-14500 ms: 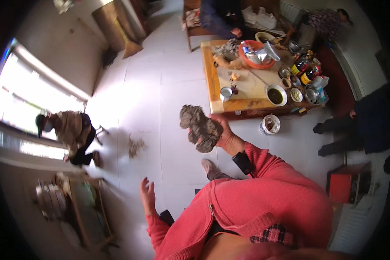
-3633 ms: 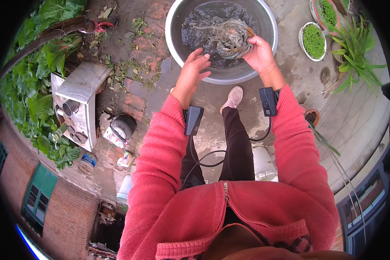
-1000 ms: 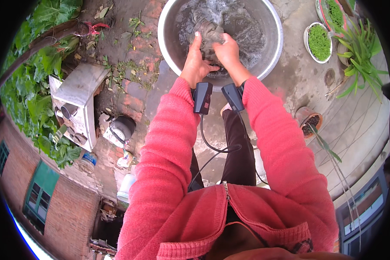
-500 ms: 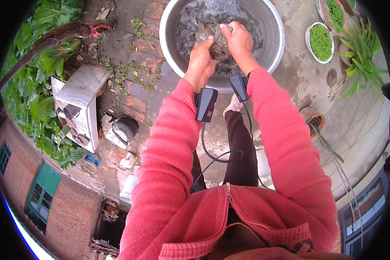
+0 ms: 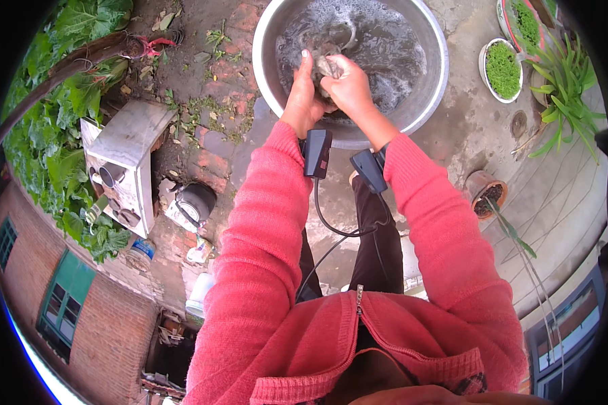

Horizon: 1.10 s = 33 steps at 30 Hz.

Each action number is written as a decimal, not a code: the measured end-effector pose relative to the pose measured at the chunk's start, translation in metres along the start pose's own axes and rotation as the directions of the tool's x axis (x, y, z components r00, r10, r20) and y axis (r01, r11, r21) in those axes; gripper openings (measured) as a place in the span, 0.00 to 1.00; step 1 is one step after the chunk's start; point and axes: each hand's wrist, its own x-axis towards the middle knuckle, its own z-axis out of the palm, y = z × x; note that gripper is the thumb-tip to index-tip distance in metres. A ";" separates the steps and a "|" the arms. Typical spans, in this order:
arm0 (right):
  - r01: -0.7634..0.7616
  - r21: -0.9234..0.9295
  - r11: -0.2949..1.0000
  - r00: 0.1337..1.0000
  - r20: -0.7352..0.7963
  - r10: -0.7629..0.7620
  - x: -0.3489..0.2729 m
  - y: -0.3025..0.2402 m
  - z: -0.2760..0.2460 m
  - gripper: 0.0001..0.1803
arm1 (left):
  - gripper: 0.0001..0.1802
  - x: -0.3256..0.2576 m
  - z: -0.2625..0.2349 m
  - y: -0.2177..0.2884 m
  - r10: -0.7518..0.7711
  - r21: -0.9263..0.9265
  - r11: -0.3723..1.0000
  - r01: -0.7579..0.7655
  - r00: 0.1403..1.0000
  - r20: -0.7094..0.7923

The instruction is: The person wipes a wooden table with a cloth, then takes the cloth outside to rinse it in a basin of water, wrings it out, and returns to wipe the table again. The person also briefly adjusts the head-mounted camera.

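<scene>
Grey wet cloth (image 5: 327, 65) bunches between both fists, left hand (image 5: 302, 94) and right hand (image 5: 348, 84) clenched on it over the steel basin (image 5: 434, 81); its long axis is unreadable.

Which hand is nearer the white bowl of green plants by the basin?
Right. The right hand works the wet cloth in the basin, on the bowl side; the left hand sits beyond it.

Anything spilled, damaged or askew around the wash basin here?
Nothing stands out. Both hands, left hand and right hand, grip a wet cloth inside the upright metal basin; the foamy water stays inside.
</scene>
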 end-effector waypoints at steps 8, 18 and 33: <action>0.308 -0.340 0.888 0.935 -0.065 -0.349 -0.024 -0.020 -0.003 0.17 | 0.18 -0.007 0.002 -0.002 0.026 -0.178 0.984 -0.006 0.993 0.114; -0.102 -0.681 0.725 0.971 -0.225 -0.075 0.025 0.023 -0.045 0.24 | 0.49 -0.033 0.011 -0.008 0.061 0.353 0.935 -0.017 0.992 -0.112; 0.208 0.024 0.978 0.977 -0.048 -0.207 -0.048 0.001 0.006 0.21 | 0.31 0.004 -0.012 -0.008 -0.028 -0.092 0.995 0.043 0.986 0.166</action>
